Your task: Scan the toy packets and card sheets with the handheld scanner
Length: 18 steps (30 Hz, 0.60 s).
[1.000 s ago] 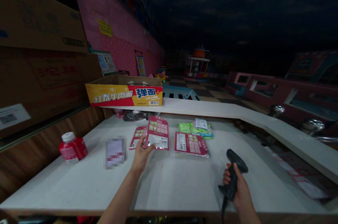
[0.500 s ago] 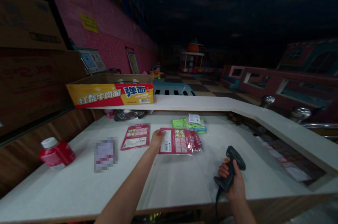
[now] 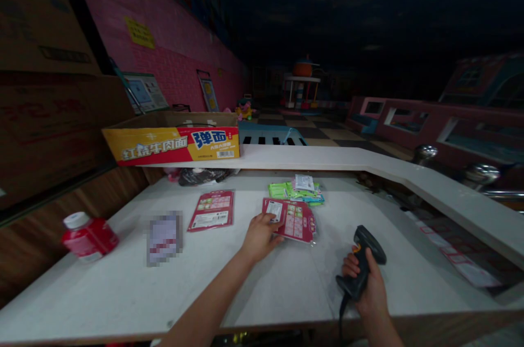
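My right hand (image 3: 370, 281) is wrapped around the handle of a black barcode scanner (image 3: 362, 259), its head tilted up and its cable hanging over the table's front edge. At the middle of the table, my left hand (image 3: 261, 237) has its fingers and thumb closed at the near left edge of a red flat packet (image 3: 297, 221) in clear wrap. This packet lies at a slant and shows a white label with small pictures. Similar red packets (image 3: 213, 210) lie to the left, apart from the hand. Just behind the held packet is a pile of green packets (image 3: 282, 190) with a white sachet (image 3: 304, 182) on top.
On the white table (image 3: 135, 292), a red bottle with a white cap (image 3: 88, 238) and a blurred-out item (image 3: 164, 238) sit at left. A yellow-red carton (image 3: 176, 142) rests on the raised ledge (image 3: 303, 157). Brown boxes (image 3: 49, 118) are stacked far left; metal posts (image 3: 426, 153) stand right.
My left hand has moved right and nearer, shifting its hold from the red packet's upper left corner to its near left edge. The packet has turned to a slant. My right hand still holds the scanner.
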{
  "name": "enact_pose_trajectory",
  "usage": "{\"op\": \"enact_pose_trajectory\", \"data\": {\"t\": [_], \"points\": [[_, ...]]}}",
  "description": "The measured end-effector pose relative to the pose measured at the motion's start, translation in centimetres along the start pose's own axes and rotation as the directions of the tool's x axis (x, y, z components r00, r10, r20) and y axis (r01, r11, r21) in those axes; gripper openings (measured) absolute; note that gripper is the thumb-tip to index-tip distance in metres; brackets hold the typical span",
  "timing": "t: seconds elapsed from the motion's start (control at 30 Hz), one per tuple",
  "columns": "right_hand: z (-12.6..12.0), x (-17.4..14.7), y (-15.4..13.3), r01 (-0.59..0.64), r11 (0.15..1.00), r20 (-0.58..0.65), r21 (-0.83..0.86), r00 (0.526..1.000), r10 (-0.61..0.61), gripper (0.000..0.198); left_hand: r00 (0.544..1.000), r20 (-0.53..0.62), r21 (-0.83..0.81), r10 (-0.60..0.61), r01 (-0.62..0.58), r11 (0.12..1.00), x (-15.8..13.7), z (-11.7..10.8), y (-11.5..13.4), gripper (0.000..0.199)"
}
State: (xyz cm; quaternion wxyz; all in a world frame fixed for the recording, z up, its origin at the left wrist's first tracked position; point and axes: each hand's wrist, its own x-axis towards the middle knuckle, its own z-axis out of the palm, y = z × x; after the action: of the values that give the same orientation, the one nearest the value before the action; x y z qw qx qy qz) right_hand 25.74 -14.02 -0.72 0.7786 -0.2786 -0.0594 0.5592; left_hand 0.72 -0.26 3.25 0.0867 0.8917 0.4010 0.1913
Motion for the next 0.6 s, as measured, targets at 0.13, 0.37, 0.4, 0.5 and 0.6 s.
{"op": "enact_pose_trajectory", "data": {"t": [0.13, 0.37, 0.4, 0.5, 0.6], "points": [[-0.3, -0.1, 0.0, -0.029, 0.997, -0.005, 0.066, 1.0, 0.03, 0.031, 0.985, -0.081, 0.039, -0.154, 0.157, 0.987, 0.7, 0.9, 1.1, 0.042], [-0.8, -0.4, -0.1, -0.059, 0.994, -0.011, 0.096, 0.998, 0.06, 0.025, 0.975, -0.177, -0.041, -0.135, 0.13, 0.991, -0.2, 1.4, 0.4, 0.045], [-1.0, -0.4, -0.1, -0.065, 0.994, -0.011, 0.085, 0.998, 0.066, 0.026, 0.967, -0.208, -0.041, -0.144, 0.138, 0.99, -0.6, 1.2, -0.3, 0.044], [-1.4, -0.3, -0.1, -0.075, 0.994, -0.011, 0.074, 0.997, 0.076, 0.028, 0.911, -0.289, 0.016, -0.294, 0.312, 0.95, -1.5, 0.0, -3.2, 0.041], [-1.8, -0.2, -0.2, -0.088, 0.992, -0.029, 0.088, 0.995, 0.091, 0.027, 0.777, -0.344, 0.121, -0.527, 0.593, 0.796, -2.6, -1.6, -6.7, 0.047]]}}
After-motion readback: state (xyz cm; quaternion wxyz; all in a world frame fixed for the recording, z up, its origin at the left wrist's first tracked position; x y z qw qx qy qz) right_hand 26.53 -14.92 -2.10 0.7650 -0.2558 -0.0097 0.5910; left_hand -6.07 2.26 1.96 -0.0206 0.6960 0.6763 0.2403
